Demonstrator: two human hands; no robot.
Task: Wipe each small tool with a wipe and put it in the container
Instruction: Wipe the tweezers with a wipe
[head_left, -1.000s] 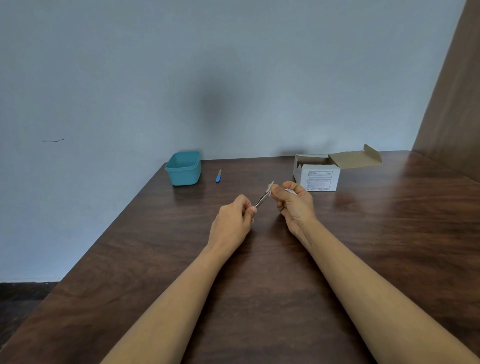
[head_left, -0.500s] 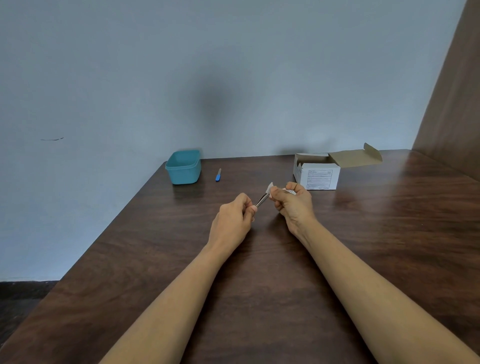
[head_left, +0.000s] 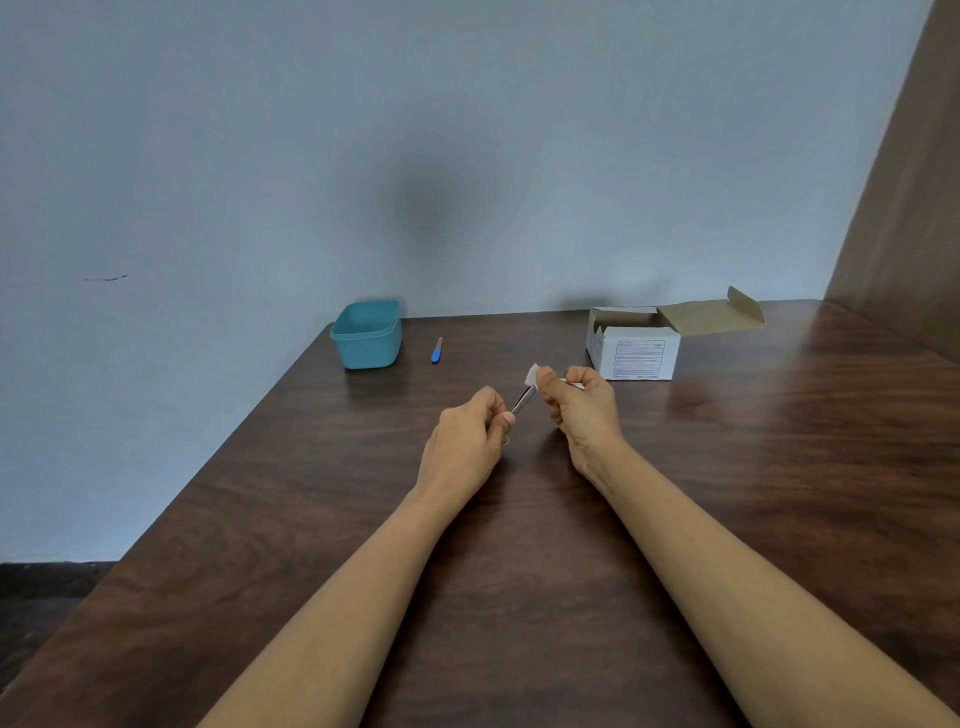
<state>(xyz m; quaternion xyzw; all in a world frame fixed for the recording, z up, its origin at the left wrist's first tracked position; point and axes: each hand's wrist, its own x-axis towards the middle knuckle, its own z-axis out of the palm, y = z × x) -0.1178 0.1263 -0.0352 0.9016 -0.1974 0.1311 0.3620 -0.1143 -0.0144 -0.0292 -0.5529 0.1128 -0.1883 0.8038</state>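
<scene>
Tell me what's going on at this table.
A person is cleaning a small metal tool. The left hand pinches one end while the right hand pinches a white wipe around the other end. A blue-handled tool lies on the table beside the teal container, not yet put in. An open white box sits to the right.

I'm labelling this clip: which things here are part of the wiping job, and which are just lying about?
In the job: metal tool, held by left hand; wipe, in right hand; blue-handled tool; teal container.
Lying about: open cardboard box, contents unseen.
</scene>
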